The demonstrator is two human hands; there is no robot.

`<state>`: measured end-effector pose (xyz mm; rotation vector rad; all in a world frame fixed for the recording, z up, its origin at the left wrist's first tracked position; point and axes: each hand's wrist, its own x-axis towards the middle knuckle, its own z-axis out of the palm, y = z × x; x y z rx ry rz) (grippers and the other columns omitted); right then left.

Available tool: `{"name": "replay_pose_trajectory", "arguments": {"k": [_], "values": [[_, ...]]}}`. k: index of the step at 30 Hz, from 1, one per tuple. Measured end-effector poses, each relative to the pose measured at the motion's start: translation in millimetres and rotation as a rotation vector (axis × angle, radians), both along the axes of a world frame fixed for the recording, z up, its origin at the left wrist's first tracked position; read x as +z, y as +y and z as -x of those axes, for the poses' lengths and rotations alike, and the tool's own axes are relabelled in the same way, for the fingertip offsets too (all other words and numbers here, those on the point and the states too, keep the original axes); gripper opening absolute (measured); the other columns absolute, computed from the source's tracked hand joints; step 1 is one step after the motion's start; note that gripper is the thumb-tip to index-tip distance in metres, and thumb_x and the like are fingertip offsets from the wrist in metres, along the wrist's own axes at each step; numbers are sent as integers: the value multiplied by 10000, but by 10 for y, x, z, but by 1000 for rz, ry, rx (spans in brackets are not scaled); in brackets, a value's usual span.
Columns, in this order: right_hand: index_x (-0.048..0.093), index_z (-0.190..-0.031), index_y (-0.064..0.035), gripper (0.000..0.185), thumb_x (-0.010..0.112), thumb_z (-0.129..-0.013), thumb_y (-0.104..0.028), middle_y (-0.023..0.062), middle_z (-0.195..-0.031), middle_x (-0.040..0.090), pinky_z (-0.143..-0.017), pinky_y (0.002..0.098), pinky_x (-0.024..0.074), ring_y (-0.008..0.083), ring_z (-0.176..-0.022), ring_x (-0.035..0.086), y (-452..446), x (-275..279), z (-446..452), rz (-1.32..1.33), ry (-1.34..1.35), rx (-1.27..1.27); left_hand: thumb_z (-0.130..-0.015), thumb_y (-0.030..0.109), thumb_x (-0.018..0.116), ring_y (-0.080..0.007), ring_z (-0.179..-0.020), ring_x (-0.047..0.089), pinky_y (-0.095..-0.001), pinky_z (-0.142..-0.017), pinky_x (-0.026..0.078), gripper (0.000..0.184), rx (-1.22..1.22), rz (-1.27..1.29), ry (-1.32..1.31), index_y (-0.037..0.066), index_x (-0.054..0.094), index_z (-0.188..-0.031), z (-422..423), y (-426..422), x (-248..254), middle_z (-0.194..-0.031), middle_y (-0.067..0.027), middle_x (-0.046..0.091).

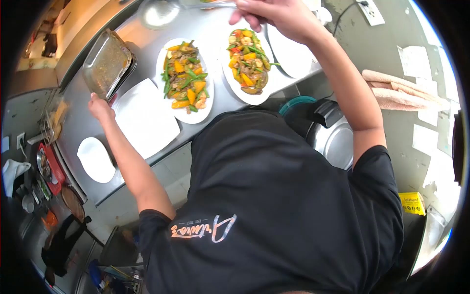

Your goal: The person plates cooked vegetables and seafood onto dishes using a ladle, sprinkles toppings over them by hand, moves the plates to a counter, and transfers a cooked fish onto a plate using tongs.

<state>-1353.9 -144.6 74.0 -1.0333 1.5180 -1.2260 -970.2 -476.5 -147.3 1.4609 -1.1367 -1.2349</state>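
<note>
My left hand [102, 109] is closed on the near edge of a metal pan [104, 63], which is tilted up and has brown sauce residue inside. My right hand [274, 17] grips the handle of a metal ladle [159, 13], whose bowl is over the far side of the counter. Two white oval plates hold stir-fried vegetables with shrimp: the left stir-fry [186, 78] and the right stir-fry [248, 61]. A white rectangular plate [144, 117] lies between the pan and the left stir-fry.
A small white dish [96, 159] sits at the steel counter's [73, 125] left end. Another white plate [291, 51] lies under my right forearm. Below the counter's right edge stands a silver-lidded appliance [335, 142]. A towel [399, 90] hangs on the wall. Another person [63, 245] stands far left.
</note>
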Motion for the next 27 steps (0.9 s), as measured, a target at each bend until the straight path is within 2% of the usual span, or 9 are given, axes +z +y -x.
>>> {"name": "replay_pose_trajectory", "arguments": {"k": [2,3,4,10,13,15,18,24,27], "values": [[669,-1048,14,264,618,-1003,-241,81,-853,732,-631,270,524,114,-684,632,53,-37,-57,-95,44,-35,-1047,241,415,-351,-776,654,-488,-550,641,328,19,-42,35,-70,490,-1124,-127,-133,-104,-1081,-226,580],[625,-1247,43,337,598,-987,-170,56,-897,718,-660,243,525,81,-745,600,108,-189,-30,-105,328,46,-1048,241,412,-353,-777,654,-488,-557,642,335,13,-59,64,-72,490,-1142,-211,-224,-185,-1086,-226,580],[652,-1200,53,377,552,-1044,-275,59,-948,741,-660,214,511,31,-729,582,134,-251,-45,-75,350,54,-1049,241,408,-354,-778,654,-488,-563,643,343,3,-78,94,-74,489,-1160,-263,-289,-229,-1092,-226,581],[655,-1215,18,377,571,-1028,-298,61,-914,739,-685,215,532,57,-685,608,-242,-430,-375,-103,329,-22,-1042,256,402,-366,-885,645,-510,-641,643,377,18,-36,100,-58,521,-1213,-566,-716,-492,-1183,-208,586],[662,-1189,-25,373,570,-1020,-345,85,-995,733,-764,301,570,117,-843,658,-821,-931,-922,11,-209,-22,-1045,316,406,-336,-1014,628,-493,-685,642,424,-44,-57,-20,-4,550,-1282,-688,-774,-486,-1239,-168,590],[564,-1238,20,308,549,-1023,-200,130,-955,724,-695,310,573,146,-795,647,-1254,-1167,-1564,109,-494,24,-1052,305,392,-337,-1031,626,-494,-715,638,420,-39,-88,49,8,542,-1308,-756,-762,-459,-1251,-157,591],[556,-1145,52,213,444,-1027,-86,148,-904,724,-590,326,558,189,-676,657,-1978,-1572,-2416,30,-610,-46,-1057,271,383,-347,-1075,622,-532,-780,617,429,-36,-208,43,-18,502,-1349,-857,-794,-480,-1259,-165,574],[592,-1079,55,320,496,-1037,-247,173,-882,698,-571,352,565,218,-754,701,-2607,-1909,-2838,-273,-624,-10,-1058,281,420,-376,-1107,612,-562,-819,601,445,32,-191,131,-40,493,-1358,-1023,-858,-611,-1317,-194,546],[564,-1228,56,429,577,-989,-300,317,-1126,646,-940,482,496,449,-1092,625,-2270,-1647,-2456,-180,282,247,-1061,335,435,-346,-1083,617,-508,-832,596,483,56,-214,-69,-43,498,-1356,-1036,-885,-350,-1313,-201,547]]}}
